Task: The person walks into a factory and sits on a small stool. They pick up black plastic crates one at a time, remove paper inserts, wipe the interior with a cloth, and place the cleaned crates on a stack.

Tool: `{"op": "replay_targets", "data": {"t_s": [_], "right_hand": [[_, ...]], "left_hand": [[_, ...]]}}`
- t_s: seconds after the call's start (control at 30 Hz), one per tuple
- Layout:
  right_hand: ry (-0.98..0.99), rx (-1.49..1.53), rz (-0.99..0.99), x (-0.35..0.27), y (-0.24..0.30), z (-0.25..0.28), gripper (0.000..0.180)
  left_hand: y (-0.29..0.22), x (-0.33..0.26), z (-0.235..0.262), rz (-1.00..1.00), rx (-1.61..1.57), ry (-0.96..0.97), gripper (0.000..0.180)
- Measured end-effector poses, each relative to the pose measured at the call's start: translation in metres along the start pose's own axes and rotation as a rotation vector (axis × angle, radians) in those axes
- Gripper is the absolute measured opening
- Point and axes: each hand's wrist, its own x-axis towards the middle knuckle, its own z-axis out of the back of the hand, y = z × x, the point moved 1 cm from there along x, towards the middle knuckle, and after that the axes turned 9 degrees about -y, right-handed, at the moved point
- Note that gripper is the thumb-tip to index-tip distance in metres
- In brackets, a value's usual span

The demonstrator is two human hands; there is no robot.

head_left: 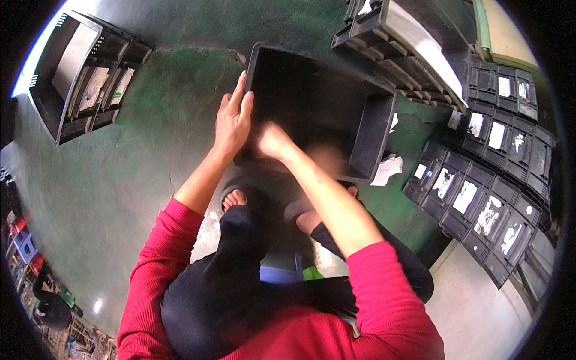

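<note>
In front of me on the green floor stands a black plastic crate [371, 141], open at the top and dark inside. My left hand [233, 123] lies along the outside of its left wall, with the fingers stretched out toward the far end. My right hand [273, 141] reaches into the crate near that same wall and is blurred by motion. The fingers of this hand do not show clearly, nor does anything in them. A torn white paper label [387, 170] hangs at the crate's near right corner.
Another black crate [91, 81] stands at the far left. To the far right is a tilted crate [411, 51], with several labelled black crates [474, 201] stacked beside it. My sandalled feet flank the near side, and a blue stool [281, 275] is under me.
</note>
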Motion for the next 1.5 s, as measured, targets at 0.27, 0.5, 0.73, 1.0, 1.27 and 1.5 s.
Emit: {"op": "replay_targets", "data": {"t_s": [0.27,0.5,0.73,1.0,1.27,1.5], "right_hand": [[0.234,-1.693,1.442,0.095,0.049,0.134,0.022],[0.157,-1.819,0.942,0.031,-0.07,0.235,0.046],[-0.118,-1.538,0.333,-0.014,-0.13,0.227,0.021],[0.321,-1.531,0.024,-0.099,-0.111,0.175,0.022],[0.307,-1.545,0.262,-0.068,-0.105,0.21,0.013],[0.302,-1.626,0.252,-0.099,-0.115,0.192,0.019]], "left_hand": [[-0.006,0.001,-0.002,0.003,0.047,-0.033,0.049],[-0.006,0.003,0.0,0.019,0.071,-0.007,0.048],[-0.009,-0.008,-0.01,-0.006,0.119,0.021,0.046],[-0.011,-0.013,-0.014,-0.032,0.203,0.023,0.046],[-0.013,-0.012,-0.011,-0.046,0.18,0.064,0.047],[-0.018,-0.013,-0.011,-0.038,0.243,0.076,0.048]]}}
